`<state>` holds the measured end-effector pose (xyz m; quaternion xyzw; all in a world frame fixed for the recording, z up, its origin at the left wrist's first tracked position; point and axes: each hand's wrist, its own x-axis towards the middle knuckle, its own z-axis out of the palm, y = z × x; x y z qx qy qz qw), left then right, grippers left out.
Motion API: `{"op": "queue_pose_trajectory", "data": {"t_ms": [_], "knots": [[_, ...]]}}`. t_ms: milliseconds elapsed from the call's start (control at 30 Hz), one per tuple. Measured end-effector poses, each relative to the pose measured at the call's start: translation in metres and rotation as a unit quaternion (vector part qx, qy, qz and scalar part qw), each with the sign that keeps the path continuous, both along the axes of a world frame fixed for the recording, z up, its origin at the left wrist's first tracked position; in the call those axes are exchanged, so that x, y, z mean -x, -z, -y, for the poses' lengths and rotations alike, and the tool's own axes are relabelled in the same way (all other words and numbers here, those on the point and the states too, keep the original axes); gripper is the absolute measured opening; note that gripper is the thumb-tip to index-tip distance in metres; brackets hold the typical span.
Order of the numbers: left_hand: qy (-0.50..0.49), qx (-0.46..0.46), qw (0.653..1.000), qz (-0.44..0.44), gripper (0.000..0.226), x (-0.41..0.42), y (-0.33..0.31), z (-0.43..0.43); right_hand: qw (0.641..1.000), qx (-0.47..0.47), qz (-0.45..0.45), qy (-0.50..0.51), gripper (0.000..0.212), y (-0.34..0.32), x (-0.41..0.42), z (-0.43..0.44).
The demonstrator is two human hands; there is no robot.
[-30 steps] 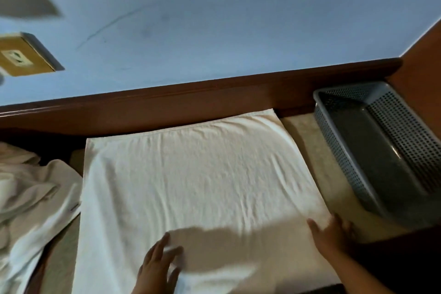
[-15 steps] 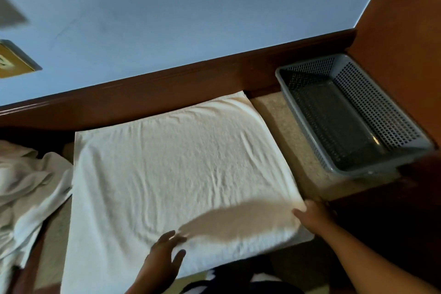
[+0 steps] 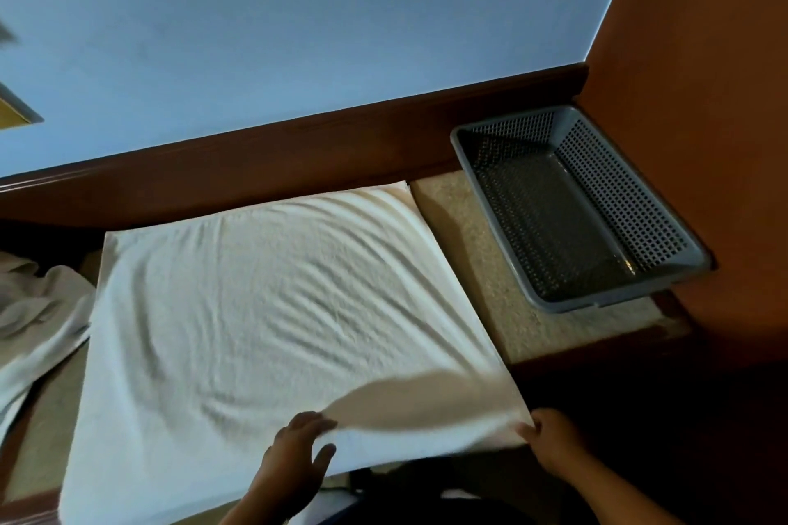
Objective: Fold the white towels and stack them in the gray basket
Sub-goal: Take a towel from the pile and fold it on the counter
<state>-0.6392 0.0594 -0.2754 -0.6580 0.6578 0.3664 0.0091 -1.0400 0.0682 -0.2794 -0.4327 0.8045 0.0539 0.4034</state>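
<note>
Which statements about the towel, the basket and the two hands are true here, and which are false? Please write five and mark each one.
1. The basket has nothing inside it. True.
2. The basket stands to the left of the spread towel. False: it stands to the right, in the corner, apart from the towel.
3. The right hand holds the near right corner of the towel. True.
4. The left hand reaches into the basket. False: it is at the near edge of the towel.
5. More white cloth lies crumpled to the left of the towel. True.
</note>
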Motion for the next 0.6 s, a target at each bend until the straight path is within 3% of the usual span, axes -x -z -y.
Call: {"op": "queue_pose_trajectory", "data": {"t_ms": [67,267,467,600], "knots": [[-0.009,0.003,1.000,0.015,0.031,-0.001,-0.003,-0.003,0.999,0.022,-0.034,0.009,0.035,0.001,0.002,-0.002],[-0.118,0.004,0.992,0.049,0.046,-0.025,0.002,-0.025,0.985,0.159,-0.070,0.025,0.021,0.004,-0.024,0.007],[-0.219,-0.022,0.970,0.107,0.057,-0.073,0.002,-0.046,0.963,0.202,-0.031,-0.178,0.028,0.001,-0.068,0.033],[-0.293,-0.047,0.947,0.121,0.051,-0.106,-0.009,-0.050,0.940,0.147,-0.058,-0.302,0.039,-0.018,-0.109,0.050]]}}
